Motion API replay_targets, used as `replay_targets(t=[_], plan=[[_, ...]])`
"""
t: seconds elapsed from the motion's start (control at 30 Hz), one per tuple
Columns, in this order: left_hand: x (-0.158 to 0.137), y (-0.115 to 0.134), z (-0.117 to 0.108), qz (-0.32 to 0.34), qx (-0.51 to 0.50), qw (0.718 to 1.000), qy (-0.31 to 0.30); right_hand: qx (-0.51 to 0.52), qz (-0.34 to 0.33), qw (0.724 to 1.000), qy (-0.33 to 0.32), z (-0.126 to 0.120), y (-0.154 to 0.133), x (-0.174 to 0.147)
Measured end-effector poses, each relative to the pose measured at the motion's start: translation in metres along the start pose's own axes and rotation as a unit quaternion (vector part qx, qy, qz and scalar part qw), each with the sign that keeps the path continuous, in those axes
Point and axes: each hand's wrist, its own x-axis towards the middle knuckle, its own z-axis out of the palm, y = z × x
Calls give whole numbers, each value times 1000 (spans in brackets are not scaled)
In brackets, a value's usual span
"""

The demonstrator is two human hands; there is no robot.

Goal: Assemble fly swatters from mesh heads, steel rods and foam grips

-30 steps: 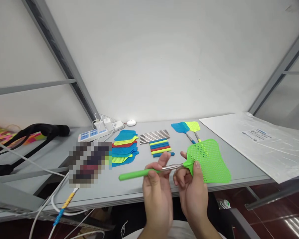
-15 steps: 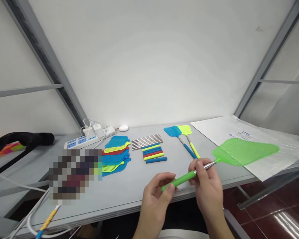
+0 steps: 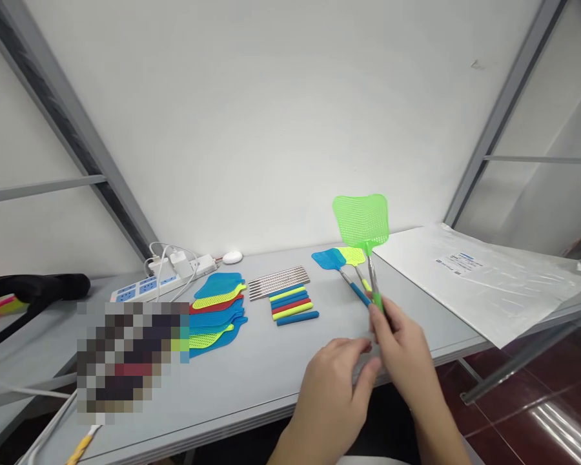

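R hand (image 3: 401, 341) grips green swatter (image 3: 363, 223) by hdl., head up, over tbl. (image 3: 252, 374), nr. blue swatter (image 3: 328, 259). L hand (image 3: 333, 387) free, loosely curled, thumb & fingers apart, just beside R hand.

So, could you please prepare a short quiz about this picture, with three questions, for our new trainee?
1. Which hand holds the green swatter?
2. What colour is the loose handle nearest the camera? A: red; B: blue; C: yellow.
3. True or false: in the picture, the rods lie to the left of the package.

Key: 1. The right hand. 2. B. 3. True.
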Motion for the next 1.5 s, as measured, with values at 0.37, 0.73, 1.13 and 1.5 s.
replay_targets(t=[0.37, 0.73, 1.13, 1.5], plan=[[-7, -61, -45, 44, 174, 979, 97, -364, 60, 929, -36, 13, 13, 105], [-8, -64, -60, 24, 157, 971, 180, -415, 35, 906, -68, 30, 23, 113], [-9, -63, -58, 6, 164, 972, 168, -428, -6, 902, -61, 28, 28, 102], [-7, -58, -56, 15, 212, 963, 168, -388, -174, 895, -133, 67, -24, 98]])
